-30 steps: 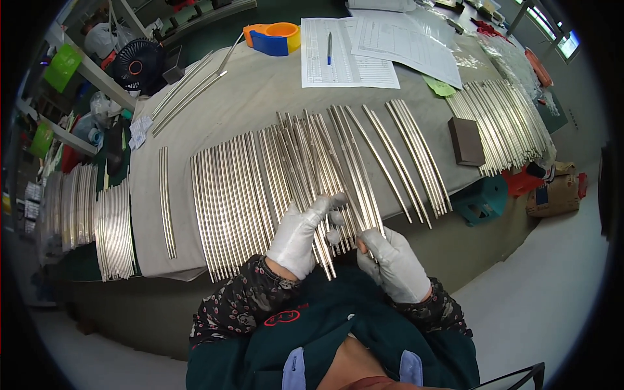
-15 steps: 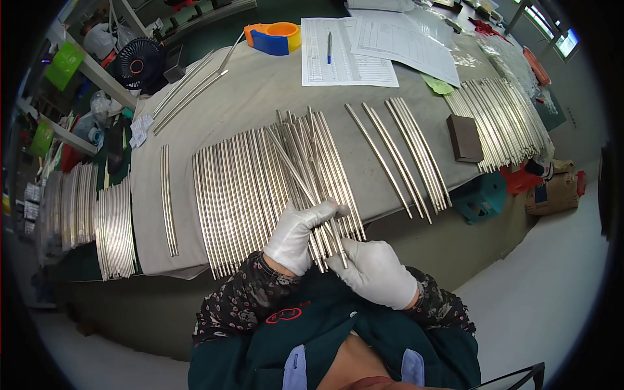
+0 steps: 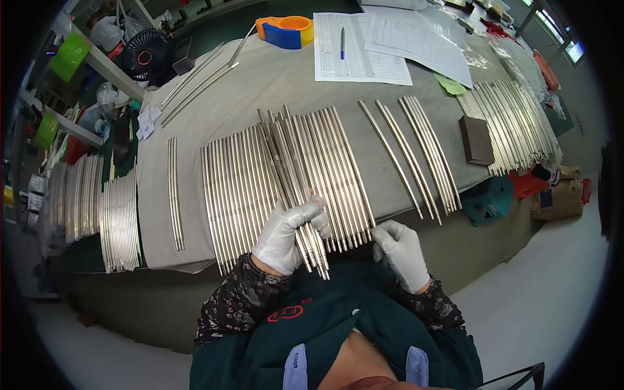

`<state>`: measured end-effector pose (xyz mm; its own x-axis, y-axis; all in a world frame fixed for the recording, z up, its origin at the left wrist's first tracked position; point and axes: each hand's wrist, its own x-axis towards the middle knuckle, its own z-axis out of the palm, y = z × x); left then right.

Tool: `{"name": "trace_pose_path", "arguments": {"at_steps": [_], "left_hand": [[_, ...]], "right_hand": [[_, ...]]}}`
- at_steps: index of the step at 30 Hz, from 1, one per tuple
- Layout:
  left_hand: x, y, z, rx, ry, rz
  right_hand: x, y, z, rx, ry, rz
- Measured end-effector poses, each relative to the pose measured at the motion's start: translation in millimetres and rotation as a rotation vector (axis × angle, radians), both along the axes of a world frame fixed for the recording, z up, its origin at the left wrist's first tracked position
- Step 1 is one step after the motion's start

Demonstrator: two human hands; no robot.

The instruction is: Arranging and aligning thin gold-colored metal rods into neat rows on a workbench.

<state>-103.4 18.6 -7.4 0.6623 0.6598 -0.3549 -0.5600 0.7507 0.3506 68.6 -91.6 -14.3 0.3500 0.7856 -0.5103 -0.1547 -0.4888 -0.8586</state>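
Covering grey worktable (image 3: 273, 78): curved metal rods (image 3: 325, 156).

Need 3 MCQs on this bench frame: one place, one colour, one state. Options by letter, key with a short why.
1. Where does the pen lie?
A. on the printed sheet at the table's far side
B. on the floor
C. across the metal rods

2. What colour are the gloves on both hands?
A. black
B. white
C. yellow

3. What is the left hand doing?
A. hanging free above the table
B. holding the tape dispenser
C. gripping a bundle of metal rods

Key: 1 A, the pen rests on the printed sheet near the tape dispenser. 2 B, left hand and right hand both show white gloves. 3 C, its fingers close around rods lifted askew over the flat row.
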Motion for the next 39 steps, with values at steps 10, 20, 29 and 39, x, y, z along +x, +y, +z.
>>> {"name": "trace_pose_path", "arguments": {"at_steps": [10,20,29,39], "left_hand": [[4,0,5,0.072,0.208,-0.03],[4,0,6,0.077,0.221,-0.024],[4,0,3,0.112,0.223,-0.012],[4,0,1,0.103,0.175,0.002]], "right_hand": [[-8,-8,-14,0.063,0.194,-0.14],[-13,7,-8,0.082,-0.016,-0.116],[-17,8,3,0.141,-0.088,-0.081],[-23,7,-6,0.255,-0.557,-0.04]]}}
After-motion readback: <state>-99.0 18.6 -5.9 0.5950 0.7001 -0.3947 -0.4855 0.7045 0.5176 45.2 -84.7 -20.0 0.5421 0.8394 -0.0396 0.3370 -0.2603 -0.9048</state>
